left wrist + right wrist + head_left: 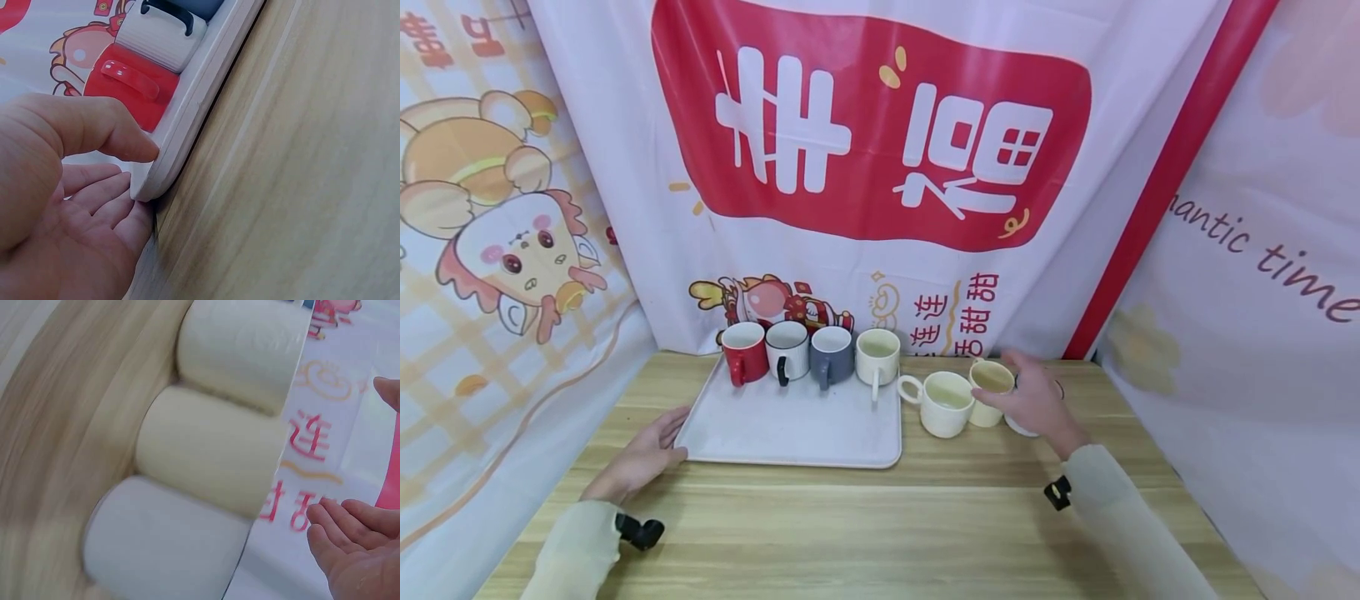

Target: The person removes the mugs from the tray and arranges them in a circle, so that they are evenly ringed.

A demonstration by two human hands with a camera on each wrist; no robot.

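I have the left hand point(643, 454) pinching the tray point(790, 429), the right hand point(1037, 400) spread near the pale-yellow mug point(987, 412).

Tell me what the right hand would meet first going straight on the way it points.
Likely the pale yellow mug, middle of the three beside the tray: the right hand points toward it in the head view. Depth is unclear; it might pass above.

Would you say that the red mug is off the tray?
No, the red mug stands on the tray, beside the black-handled mug.
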